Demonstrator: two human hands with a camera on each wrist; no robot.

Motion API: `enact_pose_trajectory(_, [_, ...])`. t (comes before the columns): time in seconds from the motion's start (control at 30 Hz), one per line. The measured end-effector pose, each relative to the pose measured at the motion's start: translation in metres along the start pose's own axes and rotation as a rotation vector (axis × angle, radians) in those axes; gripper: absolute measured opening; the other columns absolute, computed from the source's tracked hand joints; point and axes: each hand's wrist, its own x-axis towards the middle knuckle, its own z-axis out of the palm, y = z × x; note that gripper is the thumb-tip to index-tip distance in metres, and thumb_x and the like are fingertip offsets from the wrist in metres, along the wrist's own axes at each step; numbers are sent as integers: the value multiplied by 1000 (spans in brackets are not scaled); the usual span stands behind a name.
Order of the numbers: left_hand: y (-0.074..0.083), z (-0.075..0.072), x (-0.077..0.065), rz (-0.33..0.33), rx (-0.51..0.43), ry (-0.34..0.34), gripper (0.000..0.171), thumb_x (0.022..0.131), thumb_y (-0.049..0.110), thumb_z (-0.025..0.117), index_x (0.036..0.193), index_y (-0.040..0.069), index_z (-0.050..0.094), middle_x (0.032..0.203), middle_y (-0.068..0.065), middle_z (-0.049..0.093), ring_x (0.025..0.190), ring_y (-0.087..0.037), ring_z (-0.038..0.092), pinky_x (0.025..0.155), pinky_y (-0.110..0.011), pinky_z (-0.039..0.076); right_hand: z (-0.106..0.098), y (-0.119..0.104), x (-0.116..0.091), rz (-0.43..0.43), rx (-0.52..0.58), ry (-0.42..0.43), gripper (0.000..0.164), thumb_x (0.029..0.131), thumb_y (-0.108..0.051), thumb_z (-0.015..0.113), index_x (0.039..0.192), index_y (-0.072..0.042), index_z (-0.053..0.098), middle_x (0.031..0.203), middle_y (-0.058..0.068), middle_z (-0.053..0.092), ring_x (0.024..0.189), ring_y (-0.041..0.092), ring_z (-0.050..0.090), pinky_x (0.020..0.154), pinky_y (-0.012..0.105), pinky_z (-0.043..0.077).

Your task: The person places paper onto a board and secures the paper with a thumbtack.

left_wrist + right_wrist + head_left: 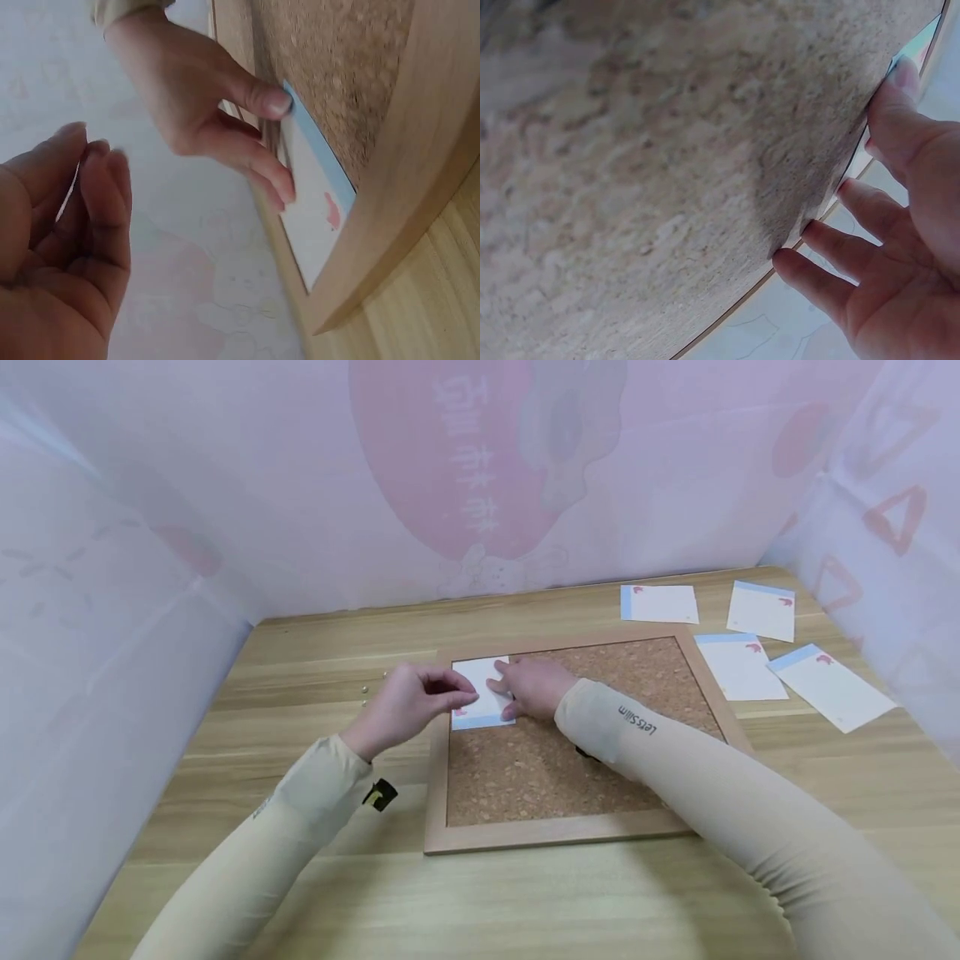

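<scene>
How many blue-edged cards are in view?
5: one card on the corkboard; right of it on the table, back-left card, back-right card, front-left card, front-right card. More beneath could be hidden.

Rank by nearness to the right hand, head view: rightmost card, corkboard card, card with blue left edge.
1. Corkboard card, touching the right hand, on its left.
2. Card with blue left edge, back right.
3. Rightmost card, far right side.
</scene>
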Motion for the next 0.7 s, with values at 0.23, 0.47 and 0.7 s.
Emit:
enact_pose_trajectory(0.23, [-28, -10, 35, -231, -118, -44, 17, 94, 14, 70, 106, 2, 75, 101, -12, 74, 97, -39, 68, 88, -49, 54, 0, 1, 1, -32, -20, -10, 76, 91, -41, 68, 152, -9, 37, 156, 15, 33, 138, 37, 40, 110, 49, 36])
enact_pose_trajectory(0.47, [-46, -9, 65, -336, -99, -132, 28, 97, 17, 66, 115, -4, 71, 103, -17, 72, 89, -28, 69, 86, -39, 56, 1, 2, 1, -59, -78, -46, 68, 93, -42, 63, 152, -19, 40, 159, 15, 27, 139, 38, 36, 110, 50, 35])
enact_pose_trajectory(0.7, [-56, -7, 89, -420, -120, -163, 24, 95, 15, 68, 109, -5, 72, 96, -14, 72, 72, -13, 61, 77, -34, 54, 0, 3, 1, -79, -106, -37, 68, 93, -43, 62, 152, -18, 40, 159, 16, 28, 138, 39, 38, 108, 51, 37])
